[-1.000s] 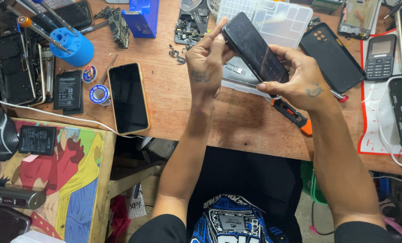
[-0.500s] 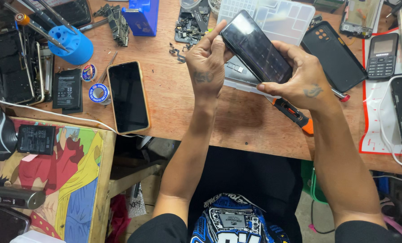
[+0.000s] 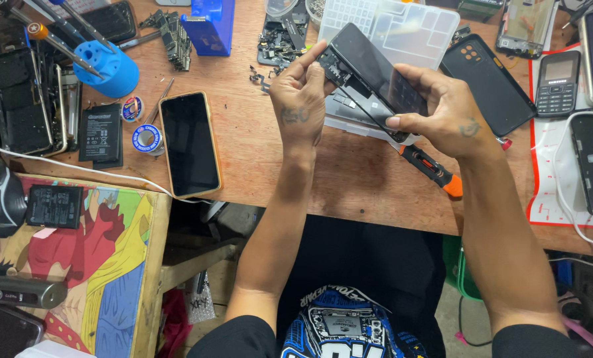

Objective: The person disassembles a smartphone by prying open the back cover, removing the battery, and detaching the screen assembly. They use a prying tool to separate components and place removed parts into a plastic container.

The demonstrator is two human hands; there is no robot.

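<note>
Both hands still hold the opened dark phone [image 3: 376,76] tilted above the desk [image 3: 349,172], at about 1 o'clock in the view. The left hand [image 3: 303,109] stays clamped on its upper-left end, index finger raised as before. The right hand [image 3: 446,116] grips the lower-right end, fingers closed over the edge. The phone sits much as it did a second ago, above the clear plastic parts box [image 3: 402,30].

Wooden workbench [image 3: 349,179], pretty cluttered. A black phone with an orange rim [image 3: 190,144] lies face up on the left, a battery [image 3: 101,132] and a blue tool stand [image 3: 108,66] further left. An orange-handled screwdriver [image 3: 431,170] sits near the front edge, a clear parts box [image 3: 402,30] at the far side, a keypad phone [image 3: 557,83] on the right.
</note>
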